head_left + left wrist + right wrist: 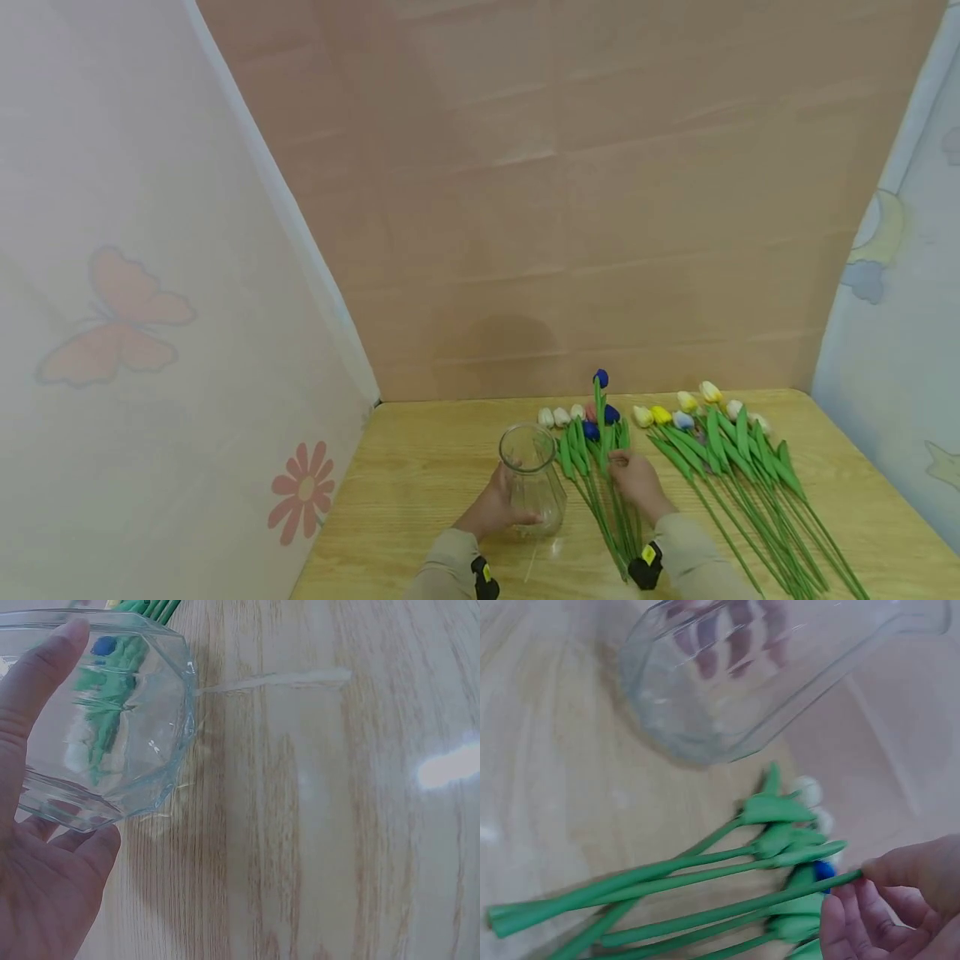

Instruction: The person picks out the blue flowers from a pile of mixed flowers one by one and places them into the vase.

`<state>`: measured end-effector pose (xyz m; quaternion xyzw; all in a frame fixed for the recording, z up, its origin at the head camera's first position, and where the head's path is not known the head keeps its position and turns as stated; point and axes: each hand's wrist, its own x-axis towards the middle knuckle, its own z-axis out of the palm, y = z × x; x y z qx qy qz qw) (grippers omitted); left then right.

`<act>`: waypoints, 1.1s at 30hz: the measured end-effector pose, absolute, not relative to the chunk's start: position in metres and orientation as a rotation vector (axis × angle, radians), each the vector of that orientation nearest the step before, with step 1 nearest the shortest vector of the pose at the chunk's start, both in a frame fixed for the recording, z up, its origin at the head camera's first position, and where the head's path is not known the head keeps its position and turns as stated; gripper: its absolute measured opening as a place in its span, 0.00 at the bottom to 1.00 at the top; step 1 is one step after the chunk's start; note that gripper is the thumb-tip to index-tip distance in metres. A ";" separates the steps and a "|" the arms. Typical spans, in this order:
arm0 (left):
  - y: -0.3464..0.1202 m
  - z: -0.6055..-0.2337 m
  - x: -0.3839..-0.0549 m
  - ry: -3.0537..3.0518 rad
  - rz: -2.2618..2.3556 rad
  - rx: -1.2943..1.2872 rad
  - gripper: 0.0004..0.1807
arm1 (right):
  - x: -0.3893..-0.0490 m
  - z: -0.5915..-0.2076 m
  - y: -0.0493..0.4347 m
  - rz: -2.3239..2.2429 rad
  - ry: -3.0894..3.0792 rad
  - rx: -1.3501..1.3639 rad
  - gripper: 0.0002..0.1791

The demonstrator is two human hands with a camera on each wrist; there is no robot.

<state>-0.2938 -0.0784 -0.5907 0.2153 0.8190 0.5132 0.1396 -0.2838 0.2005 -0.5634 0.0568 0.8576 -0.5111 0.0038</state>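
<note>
My left hand (498, 504) grips a clear glass vase (531, 483) low on its faceted body, thumb on one side and fingers round the other. The left wrist view shows the vase's base (150, 750) close up, with green leaves seen through the glass. Just right of the vase, my right hand (637, 483) pinches the green stem (795, 898) of an artificial tulip between thumb and fingertips. A blue tulip head (601, 378) rises above the hand, higher than the rest of the bunch. White tulips (562, 417) and another blue tulip (591, 431) lie beside it.
To the right lies a second bunch of tulips, with yellow (661, 416), white and pale blue heads and long green stems (780, 525) toward the front. The wooden table (405, 467) meets a brown back wall (465, 250) and patterned side panels (225, 350).
</note>
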 end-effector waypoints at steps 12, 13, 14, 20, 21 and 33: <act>-0.078 -0.590 -0.293 2.392 1.456 0.587 0.61 | -0.273 -0.508 0.199 -1.792 2.840 -0.008 0.15; -0.078 -0.590 -0.293 2.385 1.461 0.583 0.61 | -0.270 -0.505 0.199 -1.786 2.867 -0.033 0.15; -0.078 -0.590 -0.293 2.384 1.463 0.586 0.61 | -0.267 -0.503 0.198 -1.774 2.898 -0.053 0.15; -0.079 -0.593 -0.295 2.392 1.453 0.600 0.62 | -0.253 -0.501 0.193 -1.664 3.038 -0.212 0.13; -0.079 -0.592 -0.295 2.392 1.451 0.598 0.63 | -0.251 -0.503 0.192 -1.659 3.044 -0.235 0.12; -0.096 -0.545 -0.292 2.382 1.357 0.530 0.74 | -0.245 -0.525 0.186 -1.609 3.023 -0.272 0.12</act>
